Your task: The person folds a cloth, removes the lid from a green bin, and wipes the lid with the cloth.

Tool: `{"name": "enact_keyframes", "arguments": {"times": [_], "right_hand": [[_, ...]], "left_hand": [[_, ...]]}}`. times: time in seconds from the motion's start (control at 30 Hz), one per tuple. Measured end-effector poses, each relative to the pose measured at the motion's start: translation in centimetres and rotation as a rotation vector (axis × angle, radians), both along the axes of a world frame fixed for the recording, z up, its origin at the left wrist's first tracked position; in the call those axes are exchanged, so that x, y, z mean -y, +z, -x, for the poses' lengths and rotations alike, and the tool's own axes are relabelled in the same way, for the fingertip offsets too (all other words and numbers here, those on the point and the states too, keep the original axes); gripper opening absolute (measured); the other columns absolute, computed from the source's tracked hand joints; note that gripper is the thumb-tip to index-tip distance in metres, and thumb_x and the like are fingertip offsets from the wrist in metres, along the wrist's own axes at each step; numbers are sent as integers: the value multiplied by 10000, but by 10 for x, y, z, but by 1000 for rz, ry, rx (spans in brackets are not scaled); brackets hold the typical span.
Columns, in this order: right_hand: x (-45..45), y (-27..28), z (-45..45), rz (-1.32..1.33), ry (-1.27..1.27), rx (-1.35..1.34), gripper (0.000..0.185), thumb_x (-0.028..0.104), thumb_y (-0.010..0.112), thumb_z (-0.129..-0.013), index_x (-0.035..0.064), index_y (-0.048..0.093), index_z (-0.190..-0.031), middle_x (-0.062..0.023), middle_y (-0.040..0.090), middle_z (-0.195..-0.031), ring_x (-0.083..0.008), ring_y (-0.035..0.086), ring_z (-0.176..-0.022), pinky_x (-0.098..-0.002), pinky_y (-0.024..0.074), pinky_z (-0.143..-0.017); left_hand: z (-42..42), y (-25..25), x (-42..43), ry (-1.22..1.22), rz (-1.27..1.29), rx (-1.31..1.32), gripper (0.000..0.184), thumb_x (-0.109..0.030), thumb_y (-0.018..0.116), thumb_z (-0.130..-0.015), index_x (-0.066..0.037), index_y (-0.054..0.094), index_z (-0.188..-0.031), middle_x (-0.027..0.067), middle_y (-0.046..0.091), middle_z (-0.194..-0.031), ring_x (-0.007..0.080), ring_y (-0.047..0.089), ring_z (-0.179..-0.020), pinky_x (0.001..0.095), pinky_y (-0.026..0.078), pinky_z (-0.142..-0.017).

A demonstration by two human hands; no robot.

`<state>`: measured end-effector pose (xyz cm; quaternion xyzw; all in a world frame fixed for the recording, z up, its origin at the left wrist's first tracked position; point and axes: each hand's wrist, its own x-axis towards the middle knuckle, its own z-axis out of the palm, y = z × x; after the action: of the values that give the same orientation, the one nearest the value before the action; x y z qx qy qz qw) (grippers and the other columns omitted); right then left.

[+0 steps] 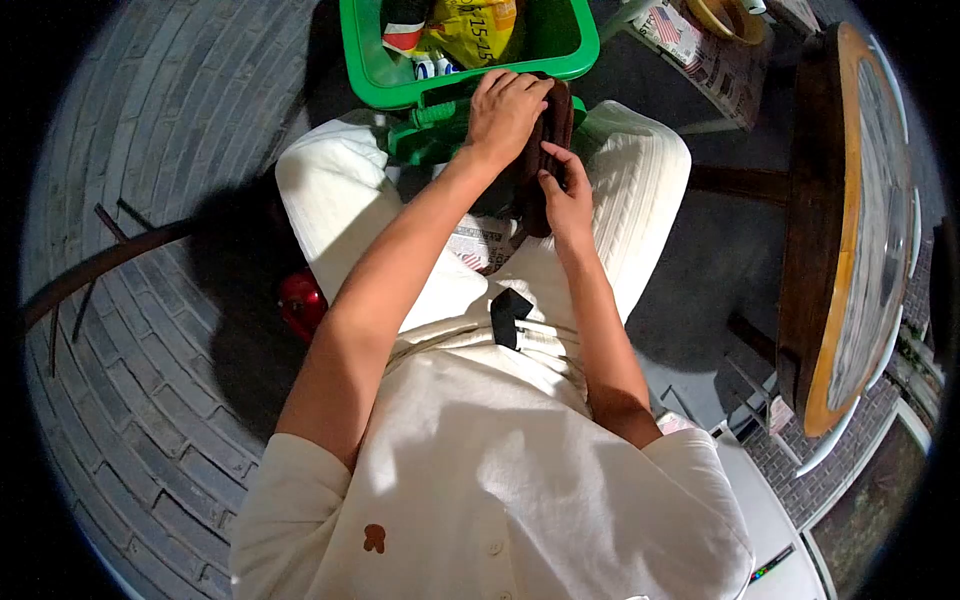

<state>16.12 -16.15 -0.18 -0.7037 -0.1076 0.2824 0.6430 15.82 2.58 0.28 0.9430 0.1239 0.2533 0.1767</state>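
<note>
My left hand [503, 112] is closed over the upper end of a long, narrow dark brown item [537, 205] with a leathery look; I cannot tell its exact kind. Lower down, the thumb and fingers of my right hand [568, 195] grip the same item along its right side. The item is held between my knees, its lower end above my lap. Just beyond my left hand stands a green plastic basket [385, 93], holding a yellow printed bag [475, 30] and a black, white and red packet [404, 28].
At right is a round wooden table [815, 230]; behind it, a low newspaper-covered stand [735, 85] bears a tan ring-shaped item [725, 18]. A shiny red object [302, 300] sits by my left thigh. A curved dark bar [120, 255] crosses the grey brick surface [160, 420].
</note>
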Motion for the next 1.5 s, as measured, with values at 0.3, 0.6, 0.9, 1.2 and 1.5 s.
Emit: {"name": "enact_keyframes", "arguments": {"times": [0.3, 0.6, 0.9, 1.2, 1.5], "right_hand": [[4, 16, 5, 40, 122, 43, 436, -72, 636, -1031, 48, 682, -1447, -90, 731, -1299, -171, 669, -1169, -302, 513, -1065], [-36, 12, 62, 78, 415, 269, 383, -62, 646, -1018, 10, 684, -1391, -158, 755, -1254, -206, 692, -1124, -332, 536, -1036], [-50, 37, 83, 98, 671, 26, 351, -20, 707, -1037, 39, 714, -1382, -129, 772, -1199, -192, 700, -1092, -330, 547, -1016], [18, 11, 44, 95, 483, -72, 346, 19, 696, -1085, 66, 698, -1428, -77, 749, -1253, -150, 664, -1147, -309, 534, -1041], [-51, -3, 95, -46, 663, 116, 450, 43, 727, -992, 91, 682, -1437, -191, 783, -1267, -318, 771, -1122, -413, 589, -1012]], "left_hand": [[4, -4, -11, -76, -88, 24, 426, -195, 812, -986, -117, 777, -1403, 57, 800, -1273, 280, 731, -1192, 449, 501, -1092], [51, 14, -57, -400, 92, -179, 474, -79, 811, -972, -107, 757, -1442, 109, 786, -1344, 335, 689, -1295, 483, 479, -1163], [125, 32, -66, -418, -59, -283, 458, -114, 786, -1001, -158, 762, -1456, 40, 797, -1348, 257, 698, -1265, 453, 463, -1167], [113, 38, -45, -354, 2, -331, 448, -83, 799, -958, -110, 765, -1404, 72, 789, -1328, 270, 687, -1312, 459, 435, -1195], [186, 50, -113, -293, -99, -424, 462, -119, 854, -908, -172, 793, -1363, -14, 801, -1318, 214, 680, -1303, 462, 408, -1221]]}}
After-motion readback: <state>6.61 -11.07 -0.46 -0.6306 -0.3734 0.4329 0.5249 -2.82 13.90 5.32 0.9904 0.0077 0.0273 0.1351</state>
